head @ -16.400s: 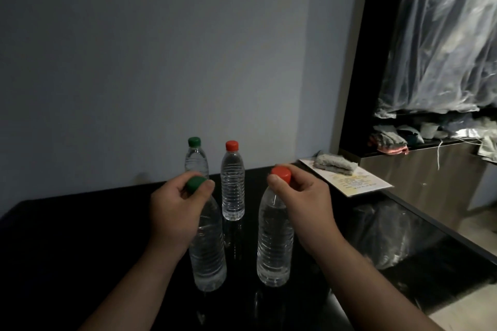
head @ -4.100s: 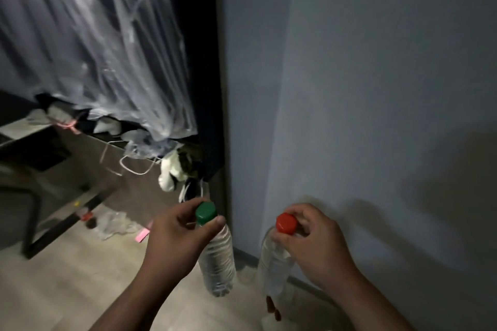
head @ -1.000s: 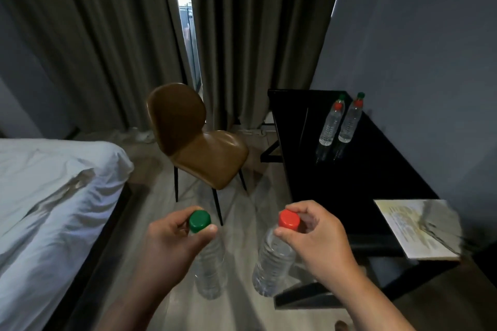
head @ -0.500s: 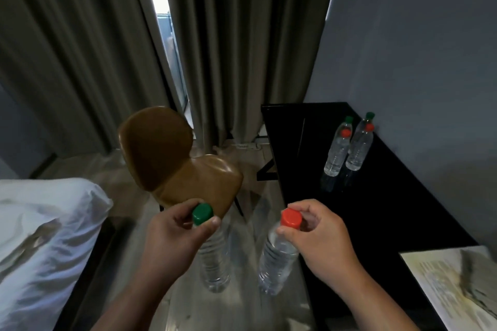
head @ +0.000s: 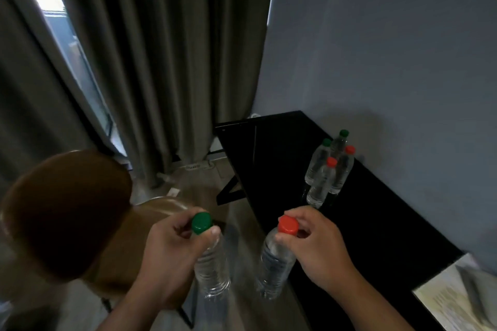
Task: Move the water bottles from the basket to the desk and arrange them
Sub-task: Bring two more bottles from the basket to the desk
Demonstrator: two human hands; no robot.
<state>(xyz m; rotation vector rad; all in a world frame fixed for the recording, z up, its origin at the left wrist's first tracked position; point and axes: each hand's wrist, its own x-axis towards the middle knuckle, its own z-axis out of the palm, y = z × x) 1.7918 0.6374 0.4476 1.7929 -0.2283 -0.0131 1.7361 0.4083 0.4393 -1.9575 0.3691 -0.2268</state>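
counter (head: pixel 371 212) edge runs diagonally; bare top lies before four bottles (head: pixel 326 172) by the wall. left hand (head: pixel 172 258) grip closed on green-cap bottle (head: pixel 211 263), right hand (head: pixel 320 250) on red-cap bottle (head: pixel 274 263), both over floor.

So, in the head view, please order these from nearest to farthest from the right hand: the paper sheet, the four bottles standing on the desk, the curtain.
From the right hand:
1. Four bottles, ahead on the desk.
2. Paper sheet, at the right, desk's near end.
3. Curtain, far behind, left.

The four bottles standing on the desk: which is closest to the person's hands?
The front red-capped bottle, the nearest of the cluster; the other three stand behind it, toward the wall.
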